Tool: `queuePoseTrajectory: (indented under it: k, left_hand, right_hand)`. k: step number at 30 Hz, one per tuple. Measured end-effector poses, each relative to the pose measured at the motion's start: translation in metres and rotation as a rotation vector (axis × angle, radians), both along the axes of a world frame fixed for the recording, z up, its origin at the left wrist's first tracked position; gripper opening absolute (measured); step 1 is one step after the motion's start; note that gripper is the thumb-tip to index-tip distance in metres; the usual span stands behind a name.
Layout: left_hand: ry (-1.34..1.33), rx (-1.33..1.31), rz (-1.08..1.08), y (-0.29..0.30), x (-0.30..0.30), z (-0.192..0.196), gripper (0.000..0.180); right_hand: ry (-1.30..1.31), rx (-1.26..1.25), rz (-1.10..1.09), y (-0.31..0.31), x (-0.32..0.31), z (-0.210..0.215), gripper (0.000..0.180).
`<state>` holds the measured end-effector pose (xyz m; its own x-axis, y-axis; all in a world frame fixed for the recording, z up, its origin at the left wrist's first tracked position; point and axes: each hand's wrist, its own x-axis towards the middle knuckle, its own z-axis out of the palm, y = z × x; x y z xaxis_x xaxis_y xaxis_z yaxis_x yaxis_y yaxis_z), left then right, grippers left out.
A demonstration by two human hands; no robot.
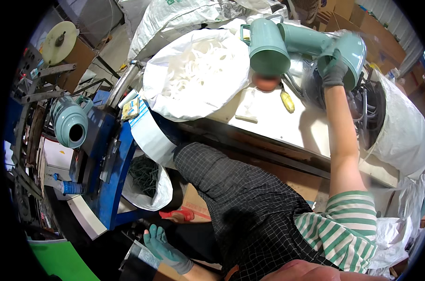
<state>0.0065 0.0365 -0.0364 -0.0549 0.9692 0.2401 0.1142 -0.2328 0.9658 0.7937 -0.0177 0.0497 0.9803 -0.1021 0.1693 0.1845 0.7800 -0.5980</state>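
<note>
My right hand (334, 71), in a grey-green glove, reaches far out and grips a teal plastic jug (352, 48) by its rim. The jug is at the end of a row with two more teal jugs (268, 46) lying on their sides above the white worktable (292, 124). My left hand (164, 247), gloved too, hangs low beside my checked trouser leg with fingers spread, holding nothing. Another teal jug (71, 122) sits mounted on the blue machine (105, 157) at the left.
An open white sack of white plastic pieces (198, 70) lies on the table's left end. A yellow-handled tool (287, 101) lies near the jugs. A big white sack with black cables (400, 133) stands at the right. A bag of dark parts (146, 178) sits under the machine.
</note>
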Motion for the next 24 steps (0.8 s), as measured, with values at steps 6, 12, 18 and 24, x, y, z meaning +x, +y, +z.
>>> queuePoseTrajectory:
  k: [6, 12, 18, 24]
  left_hand:
    - [0.025, -0.026, -0.021, 0.015, 0.024, -0.009, 0.052]
    - [0.116, -0.149, 0.053, 0.026, 0.021, -0.023, 0.04]
    - [0.83, 0.3, 0.497, 0.026, -0.042, -0.012, 0.063]
    - [1.003, -0.325, 0.969, -0.097, -0.147, -0.152, 0.068]
  right_hand:
    - [0.129, -0.327, -0.037, -0.018, -0.006, -0.033, 0.029]
    - [-0.413, -0.776, 0.402, 0.069, -0.285, -0.094, 0.045]
    - [-0.891, -0.812, 1.083, 0.074, -0.5, -0.147, 0.047]
    - [-1.626, -0.858, 1.276, 0.091, -0.53, -0.135, 0.039]
